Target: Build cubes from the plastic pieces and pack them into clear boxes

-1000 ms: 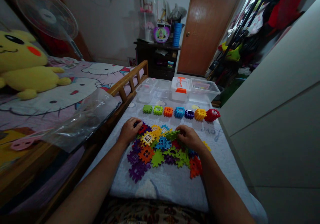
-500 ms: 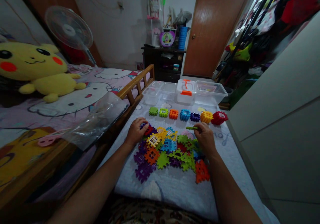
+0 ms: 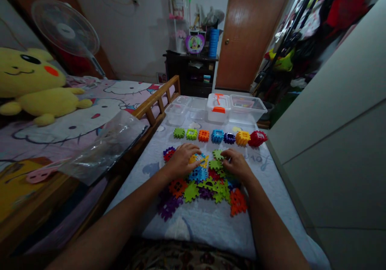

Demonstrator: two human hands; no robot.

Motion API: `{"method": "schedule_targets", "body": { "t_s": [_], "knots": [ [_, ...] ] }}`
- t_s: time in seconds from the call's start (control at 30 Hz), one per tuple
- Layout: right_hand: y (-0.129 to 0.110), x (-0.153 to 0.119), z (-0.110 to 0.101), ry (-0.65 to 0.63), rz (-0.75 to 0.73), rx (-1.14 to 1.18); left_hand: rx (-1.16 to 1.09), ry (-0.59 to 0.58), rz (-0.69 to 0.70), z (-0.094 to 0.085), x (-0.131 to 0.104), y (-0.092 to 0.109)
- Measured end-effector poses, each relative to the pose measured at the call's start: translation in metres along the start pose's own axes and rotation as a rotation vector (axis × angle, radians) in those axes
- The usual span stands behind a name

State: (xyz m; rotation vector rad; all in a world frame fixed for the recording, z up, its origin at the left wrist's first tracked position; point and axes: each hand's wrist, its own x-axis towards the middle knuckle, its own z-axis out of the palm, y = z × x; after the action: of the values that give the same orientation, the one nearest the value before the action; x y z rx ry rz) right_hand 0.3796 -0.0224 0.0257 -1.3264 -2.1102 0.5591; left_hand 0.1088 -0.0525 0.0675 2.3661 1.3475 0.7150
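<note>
Interlocking plastic puzzle blocks in several colours lie in a loose pile on the cloth-covered surface. My left hand (image 3: 182,162) is over the pile's upper left, fingers apart and lying above yellow pieces (image 3: 205,161), which it partly hides. Below its thumb is a blue window piece (image 3: 198,174). My right hand (image 3: 237,164) has its fingertips bent at the edge of a green toothed piece (image 3: 217,154). More green pieces (image 3: 221,191) lie below it, along with an orange piece (image 3: 238,202). Purple pieces (image 3: 169,209) are at the lower left, near an orange window piece (image 3: 177,187).
Beyond the pile runs a row of stacked blocks, from green (image 3: 179,133) to red (image 3: 258,138). Behind stand a lidded box with orange clips (image 3: 218,115) and clear plastic bins (image 3: 247,107). A wooden bed rail (image 3: 157,103) borders the left, a white cabinet (image 3: 337,149) the right.
My left hand has moved right from the red and purple pieces to over the yellow ones. My right hand has brought the green piece lower and left, turning its flat face into view.
</note>
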Motion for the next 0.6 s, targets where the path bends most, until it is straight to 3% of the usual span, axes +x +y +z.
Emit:
{"method": "schedule_targets", "body": {
  "t_s": [0.13, 0.33, 0.6],
  "knots": [
    [0.006, -0.003, -0.010, 0.114, 0.068, 0.062, 0.037, -0.181, 0.080, 0.017, 0.017, 0.019],
    [0.021, -0.003, -0.007, 0.274, 0.236, 0.075, 0.170, -0.366, 0.017, 0.039, 0.044, 0.029],
    [0.036, -0.003, 0.001, 0.281, 0.303, 0.123, 0.265, -0.522, -0.091, 0.037, 0.058, 0.041]
  ]
}}
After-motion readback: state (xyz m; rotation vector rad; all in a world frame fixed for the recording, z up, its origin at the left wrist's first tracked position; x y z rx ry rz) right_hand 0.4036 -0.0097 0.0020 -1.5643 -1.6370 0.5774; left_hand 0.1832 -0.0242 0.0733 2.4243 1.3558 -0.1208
